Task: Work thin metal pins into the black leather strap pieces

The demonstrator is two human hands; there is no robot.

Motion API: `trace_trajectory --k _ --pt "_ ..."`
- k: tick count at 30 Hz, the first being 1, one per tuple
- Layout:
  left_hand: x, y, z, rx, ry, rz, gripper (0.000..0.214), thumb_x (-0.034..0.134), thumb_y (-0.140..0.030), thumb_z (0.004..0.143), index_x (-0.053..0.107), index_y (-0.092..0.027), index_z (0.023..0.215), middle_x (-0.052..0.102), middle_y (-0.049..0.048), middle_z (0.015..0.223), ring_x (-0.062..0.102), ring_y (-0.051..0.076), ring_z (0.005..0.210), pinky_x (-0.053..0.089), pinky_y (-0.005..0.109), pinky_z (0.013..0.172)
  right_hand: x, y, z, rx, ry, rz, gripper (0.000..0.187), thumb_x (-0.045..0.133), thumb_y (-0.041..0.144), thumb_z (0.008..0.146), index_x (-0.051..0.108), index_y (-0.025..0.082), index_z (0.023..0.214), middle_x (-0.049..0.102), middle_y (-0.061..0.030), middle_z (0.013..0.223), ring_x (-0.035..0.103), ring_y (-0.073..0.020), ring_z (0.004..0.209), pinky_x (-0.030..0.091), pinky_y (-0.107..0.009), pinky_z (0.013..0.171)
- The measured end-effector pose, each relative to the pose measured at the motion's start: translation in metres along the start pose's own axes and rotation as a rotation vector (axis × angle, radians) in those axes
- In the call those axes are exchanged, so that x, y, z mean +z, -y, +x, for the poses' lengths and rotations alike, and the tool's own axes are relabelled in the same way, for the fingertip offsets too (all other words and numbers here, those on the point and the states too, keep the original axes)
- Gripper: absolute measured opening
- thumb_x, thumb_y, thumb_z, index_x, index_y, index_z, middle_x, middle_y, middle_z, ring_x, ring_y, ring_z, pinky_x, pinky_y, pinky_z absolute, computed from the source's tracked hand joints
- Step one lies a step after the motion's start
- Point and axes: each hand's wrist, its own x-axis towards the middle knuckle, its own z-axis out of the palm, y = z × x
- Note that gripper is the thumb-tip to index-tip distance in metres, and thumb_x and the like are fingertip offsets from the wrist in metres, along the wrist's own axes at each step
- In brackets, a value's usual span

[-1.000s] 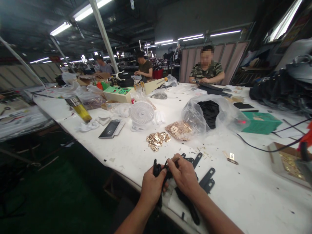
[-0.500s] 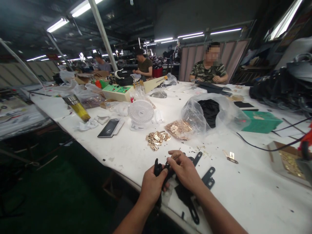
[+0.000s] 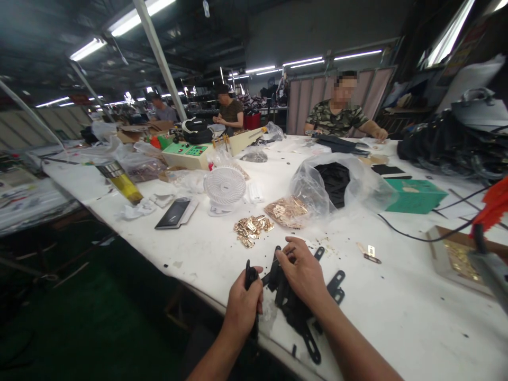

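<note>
My left hand (image 3: 243, 300) grips a black strap (image 3: 251, 275) lengthwise away from me, while the strap pile (image 3: 297, 313) lies to its right, nearer my curled right hand (image 3: 304, 269), whose hold I can't tell.

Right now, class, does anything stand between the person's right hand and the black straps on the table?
Nothing visible does. The right hand is over the black straps, though contact is unclear; the gold pieces lie beyond, out of the way.
</note>
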Motion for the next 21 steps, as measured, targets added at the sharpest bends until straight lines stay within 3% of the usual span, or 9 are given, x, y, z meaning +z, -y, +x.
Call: trace_trajectory --k 3,7,11,14,21 --pt "-0.005 0.000 -0.001 -0.030 0.062 -0.041 0.042 0.057 -0.038 0.087 0.054 -0.013 0.121 0.059 -0.0026 0.061 0.054 0.013 0.047 0.044 0.023 0.048 -0.002 0.009 -0.002 -0.030 -0.038 0.092 0.024 0.060 0.040 0.090 0.061 0.021 0.075 0.066 -0.0055 0.106 0.063 -0.0166 0.075 0.046 -0.030 0.076" --pt "-0.012 -0.011 0.000 0.014 0.058 -0.068 0.050 0.062 -0.044 0.086 0.054 -0.013 0.125 0.065 0.0008 0.071 0.060 0.015 0.060 0.050 0.027 0.062 -0.004 0.016 -0.006 0.075 0.105 0.223 0.029 0.057 0.046 0.093 0.062 0.021 0.079 0.061 0.0017 0.065 0.058 -0.0164 0.060 0.042 -0.027 0.060" --pt "-0.018 -0.026 0.006 0.277 -0.122 0.110 0.043 0.062 -0.040 0.089 0.057 -0.023 0.128 0.066 0.0017 0.095 0.062 0.016 0.084 0.049 0.027 0.083 -0.002 0.014 -0.008 0.123 0.079 0.291 0.032 0.059 0.049 0.092 0.062 0.020 0.079 0.060 0.0025 0.062 0.057 -0.0160 0.059 0.041 -0.026 0.059" --pt "-0.019 -0.024 0.011 0.436 -0.194 0.270 0.041 0.061 -0.036 0.089 0.057 -0.028 0.130 0.063 0.0021 0.111 0.060 0.019 0.103 0.044 0.030 0.095 -0.002 0.012 -0.007 0.154 0.062 0.324 0.032 0.059 0.050 0.091 0.062 0.020 0.079 0.059 0.0028 0.060 0.057 -0.0157 0.057 0.041 -0.026 0.058" --pt "-0.025 0.005 0.013 0.322 -0.070 0.372 0.040 0.060 -0.036 0.089 0.059 -0.024 0.128 0.065 0.0065 0.117 0.060 0.024 0.109 0.042 0.036 0.099 -0.002 0.014 -0.006 0.142 0.091 0.289 0.033 0.059 0.049 0.091 0.061 0.020 0.077 0.060 0.0023 0.059 0.055 -0.0150 0.056 0.039 -0.025 0.056"
